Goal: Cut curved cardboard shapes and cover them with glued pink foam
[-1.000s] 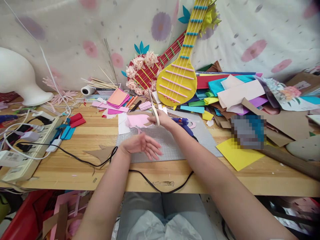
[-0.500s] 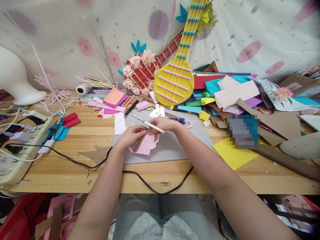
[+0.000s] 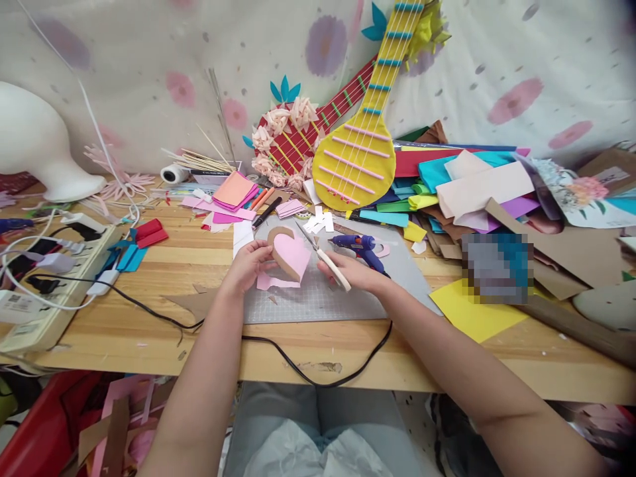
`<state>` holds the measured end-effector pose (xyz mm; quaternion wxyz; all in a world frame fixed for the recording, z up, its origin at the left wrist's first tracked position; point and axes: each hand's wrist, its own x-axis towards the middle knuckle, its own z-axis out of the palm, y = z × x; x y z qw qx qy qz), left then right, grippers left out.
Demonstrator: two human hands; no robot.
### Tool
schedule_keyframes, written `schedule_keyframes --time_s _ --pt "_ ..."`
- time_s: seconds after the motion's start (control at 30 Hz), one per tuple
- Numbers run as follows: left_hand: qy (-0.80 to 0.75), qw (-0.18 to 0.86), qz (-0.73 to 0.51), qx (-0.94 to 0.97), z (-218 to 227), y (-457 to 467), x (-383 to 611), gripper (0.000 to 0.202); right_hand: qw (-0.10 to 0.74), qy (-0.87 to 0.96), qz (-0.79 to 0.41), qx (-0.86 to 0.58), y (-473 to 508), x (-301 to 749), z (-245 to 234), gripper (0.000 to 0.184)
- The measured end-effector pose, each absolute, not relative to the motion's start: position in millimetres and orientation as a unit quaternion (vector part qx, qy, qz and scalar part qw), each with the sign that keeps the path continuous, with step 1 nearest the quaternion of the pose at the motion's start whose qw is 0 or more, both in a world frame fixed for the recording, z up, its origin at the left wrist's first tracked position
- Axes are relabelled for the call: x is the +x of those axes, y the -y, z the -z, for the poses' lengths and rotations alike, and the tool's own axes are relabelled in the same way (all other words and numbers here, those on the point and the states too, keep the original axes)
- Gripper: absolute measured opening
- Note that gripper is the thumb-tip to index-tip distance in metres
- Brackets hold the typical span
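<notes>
My left hand (image 3: 250, 264) pinches the left edge of a curved brown cardboard piece (image 3: 294, 267) with pink paper (image 3: 295, 252) on it. A strip of the pink paper trails below toward the grey cutting mat (image 3: 328, 308). In my right hand (image 3: 348, 268) is a pair of scissors (image 3: 338, 270) with pale handles; the blades point up and left, beside the paper's right edge. Just behind my right hand, a blue hot glue gun (image 3: 358, 244) lies on the mat. Small white paper pieces (image 3: 318, 220) lie past the scissors' tips.
A yellow paper lute (image 3: 355, 162) and a red one with paper flowers (image 3: 285, 146) lean at the back. Coloured paper and cardboard (image 3: 477, 182) pile up on the right. A power strip (image 3: 64, 285) stands left, and a black cable (image 3: 318, 383) loops along the table's front edge.
My right hand has moved right with the scissors, away from the paper. The cardboard piece is turned up, showing its curved shape. The glue gun has come into fuller view.
</notes>
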<state>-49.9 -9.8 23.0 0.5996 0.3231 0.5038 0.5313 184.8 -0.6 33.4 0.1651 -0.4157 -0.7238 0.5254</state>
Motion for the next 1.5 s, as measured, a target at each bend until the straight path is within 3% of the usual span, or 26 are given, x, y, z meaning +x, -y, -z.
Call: schedule_keyframes --time_s 0.13,0.4,1.5 --pt "-0.488 0.632 -0.508 0.323 -25.5 11.7 -50.4 0.014 0.108 0.695 -0.597 -0.386 -0.8 188.8 -43.2 0.047" --pt "-0.477 0.659 -0.468 0.345 -23.6 12.2 -52.7 0.014 0.065 0.701 -0.619 -0.349 -6.8 194.3 -47.9 0.048" --pt "-0.475 0.696 -0.388 0.373 -19.5 12.5 -53.3 0.019 0.077 0.653 -0.673 -0.338 -3.1 203.3 -42.2 0.048"
